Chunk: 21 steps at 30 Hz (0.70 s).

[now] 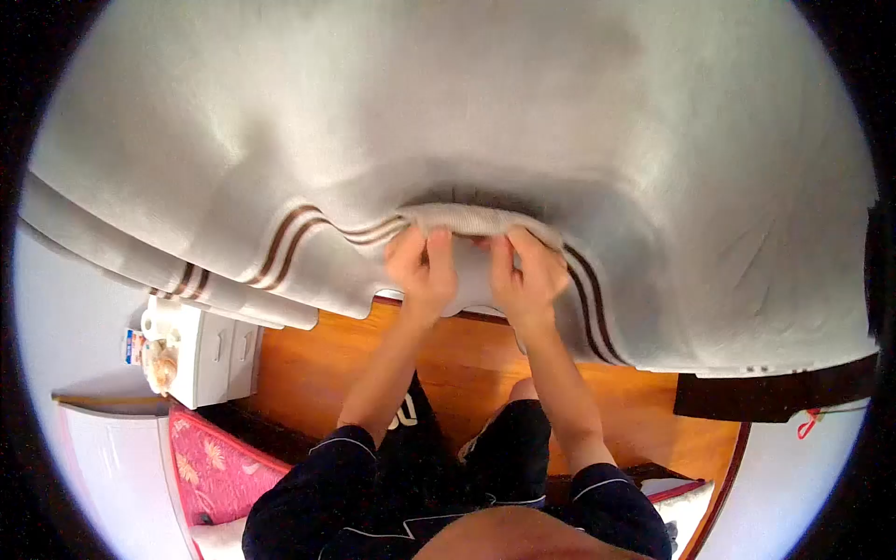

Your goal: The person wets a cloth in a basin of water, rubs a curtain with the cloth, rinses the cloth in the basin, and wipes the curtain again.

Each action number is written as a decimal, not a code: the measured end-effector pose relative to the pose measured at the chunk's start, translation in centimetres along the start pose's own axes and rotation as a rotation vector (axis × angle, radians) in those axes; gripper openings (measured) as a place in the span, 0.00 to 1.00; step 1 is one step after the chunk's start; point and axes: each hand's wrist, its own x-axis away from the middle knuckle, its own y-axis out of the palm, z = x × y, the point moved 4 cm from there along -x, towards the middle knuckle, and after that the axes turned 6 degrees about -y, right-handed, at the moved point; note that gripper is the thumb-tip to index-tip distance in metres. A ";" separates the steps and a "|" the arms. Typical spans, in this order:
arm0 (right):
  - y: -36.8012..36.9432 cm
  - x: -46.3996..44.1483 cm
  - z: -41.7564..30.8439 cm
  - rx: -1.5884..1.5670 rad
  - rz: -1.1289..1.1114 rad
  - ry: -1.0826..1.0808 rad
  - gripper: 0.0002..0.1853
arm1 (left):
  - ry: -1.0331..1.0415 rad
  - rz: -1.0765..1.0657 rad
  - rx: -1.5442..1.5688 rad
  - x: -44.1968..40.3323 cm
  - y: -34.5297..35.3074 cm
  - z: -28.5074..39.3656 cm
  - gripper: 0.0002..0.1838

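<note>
A wide grey cloth (448, 103), like a blanket or bed sheet, fills the upper half of the head view. Paired dark brown stripes run along its near border. My left hand (420, 269) is closed on this border, thumb against fingers. A short way to the right, my right hand (530, 275) pinches the same border. Between both hands the fabric is folded over into a raised pale roll (462, 219). To either side the border drops in loose waves. What lies under the cloth is hidden.
At the left stands a white bedside cabinet (217, 355) with small items on top. Orange-brown wooden floor (308, 364) shows below the cloth. A pink floral fabric piece (219, 467) lies at lower left. A dark panel (737, 397) is at the right.
</note>
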 end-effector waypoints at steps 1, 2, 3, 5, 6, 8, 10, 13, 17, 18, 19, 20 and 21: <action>-0.8 -2.5 -0.8 -0.012 -0.001 0.005 0.06 | -0.002 0.001 -0.013 -1.8 0.1 1.7 0.12; -1.6 -5.1 -1.8 -0.013 -0.029 0.016 0.06 | 0.054 0.077 -0.018 -3.9 -0.1 4.6 0.11; -2.4 -7.6 -2.8 -0.013 -0.062 0.028 0.07 | 0.106 0.152 -0.023 -5.6 -0.3 7.2 0.11; -3.1 -11.8 -4.2 -0.080 -0.087 0.079 0.06 | 0.008 0.101 -0.201 -8.1 -0.7 9.3 0.11; -3.1 -13.6 -4.1 -0.094 -0.093 0.255 0.03 | -0.090 0.094 -0.091 -10.1 0.5 9.9 0.12; -2.6 -15.5 -3.0 -0.110 -0.224 0.567 0.08 | -0.237 0.065 0.026 -12.3 1.8 10.3 0.14; -1.6 -14.9 -2.5 -0.109 -0.192 0.575 0.08 | -0.246 0.041 0.019 -12.8 1.6 9.9 0.15; -1.6 -15.5 -3.0 -0.089 -0.152 0.583 0.08 | -0.271 -0.066 -0.161 -13.8 0.7 11.5 0.16; -3.4 -21.9 -4.1 -0.119 0.021 0.500 0.07 | -0.307 -0.034 0.099 -19.2 1.6 16.3 0.14; -3.8 -23.4 -4.2 -0.147 0.098 0.470 0.07 | -0.315 -0.037 0.102 -19.6 1.9 16.2 0.14; -3.5 -23.3 -4.0 -0.140 0.093 0.478 0.07 | -0.306 -0.018 0.143 -19.7 2.1 15.9 0.13; -3.5 -22.3 -4.3 -0.089 0.096 0.437 0.06 | -0.304 0.000 0.180 -19.4 2.0 15.8 0.12; -3.3 -20.9 -4.4 -0.037 0.104 0.393 0.06 | -0.316 -0.009 0.180 -18.2 1.8 14.8 0.12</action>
